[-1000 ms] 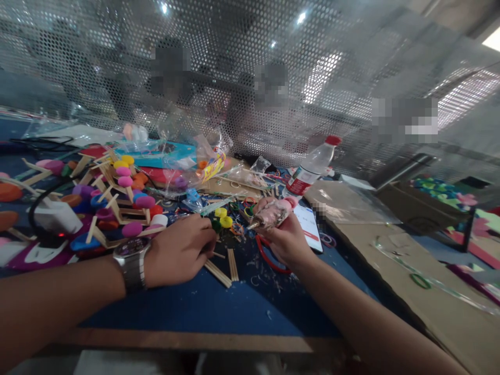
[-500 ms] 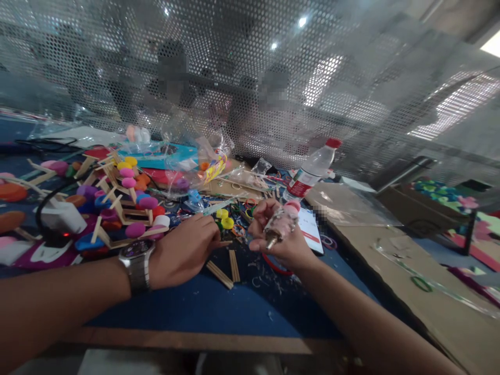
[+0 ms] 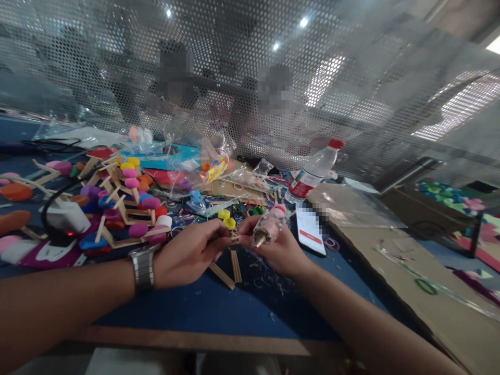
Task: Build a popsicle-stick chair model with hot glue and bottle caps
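Note:
My left hand (image 3: pixel 191 252), with a steel watch on the wrist, is closed in a pinch on a thin wooden stick (image 3: pixel 230 239) just above the blue table (image 3: pixel 219 307). My right hand (image 3: pixel 275 249) is wrapped round a pink glue gun (image 3: pixel 269 226) whose metal nozzle points down and left, close to the stick's end. The two hands almost touch. Loose wooden sticks (image 3: pixel 228 271) lie on the table right below them.
Stick frames with coloured bottle caps (image 3: pixel 128 200) crowd the left, beside a white power adapter (image 3: pixel 66 216) with a black cable. A plastic bottle (image 3: pixel 314 171) and a phone (image 3: pixel 310 229) lie behind my right hand. Cardboard (image 3: pixel 425 291) covers the right. People sit behind a perforated screen (image 3: pixel 250 78).
My left hand has lifted from the table with a stick pinched in it. My right hand has swung the glue gun's nozzle down and toward the stick.

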Demonstrator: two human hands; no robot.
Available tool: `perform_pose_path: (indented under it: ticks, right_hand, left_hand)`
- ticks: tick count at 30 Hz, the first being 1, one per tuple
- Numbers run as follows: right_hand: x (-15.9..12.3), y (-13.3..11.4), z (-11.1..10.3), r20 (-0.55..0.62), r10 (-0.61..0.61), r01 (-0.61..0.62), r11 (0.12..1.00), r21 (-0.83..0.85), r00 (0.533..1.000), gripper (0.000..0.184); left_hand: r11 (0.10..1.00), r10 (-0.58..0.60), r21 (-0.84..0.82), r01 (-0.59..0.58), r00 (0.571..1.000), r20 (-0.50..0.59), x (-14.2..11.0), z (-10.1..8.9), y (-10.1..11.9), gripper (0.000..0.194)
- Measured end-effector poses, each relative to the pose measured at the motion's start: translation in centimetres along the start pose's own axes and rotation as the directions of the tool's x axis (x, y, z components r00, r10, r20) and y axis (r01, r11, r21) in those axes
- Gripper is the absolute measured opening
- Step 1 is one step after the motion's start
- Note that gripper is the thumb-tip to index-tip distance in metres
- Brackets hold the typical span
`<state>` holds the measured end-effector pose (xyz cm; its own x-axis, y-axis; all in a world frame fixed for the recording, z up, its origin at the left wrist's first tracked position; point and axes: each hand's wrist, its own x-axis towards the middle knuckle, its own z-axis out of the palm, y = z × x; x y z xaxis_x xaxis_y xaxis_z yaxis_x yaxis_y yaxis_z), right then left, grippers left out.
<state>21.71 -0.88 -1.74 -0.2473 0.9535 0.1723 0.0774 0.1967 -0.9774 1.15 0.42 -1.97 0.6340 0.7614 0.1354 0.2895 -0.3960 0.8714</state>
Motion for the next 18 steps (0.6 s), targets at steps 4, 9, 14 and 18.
perform_pose_path:
  ticks: [4,9,14,18]
  right_hand:
    - [0.03,0.12,0.07,-0.032,0.038,-0.038,0.999,0.016,0.999,0.03]
    - [0.16,0.15,0.18,-0.031,0.028,-0.027,0.999,0.027,0.999,0.03]
    - [0.18,0.03,0.09,0.025,0.004,-0.005,1.0,0.022,1.0,0.027]
    - [0.18,0.34,0.12,-0.032,0.055,-0.052,0.996,0.074,0.998,0.028]
  left_hand:
    - [0.982,-0.022,-0.185,0.023,1.0,0.005,0.26,-0.08,0.22,0.02]
    - [0.943,-0.035,-0.332,0.032,0.999,-0.002,0.47,-0.23,0.54,0.016]
    - [0.958,-0.059,-0.282,0.048,0.998,-0.032,0.35,-0.4,0.65,0.017]
    - [0.932,-0.061,-0.357,0.065,0.998,0.022,0.26,-0.6,0.76,0.018]
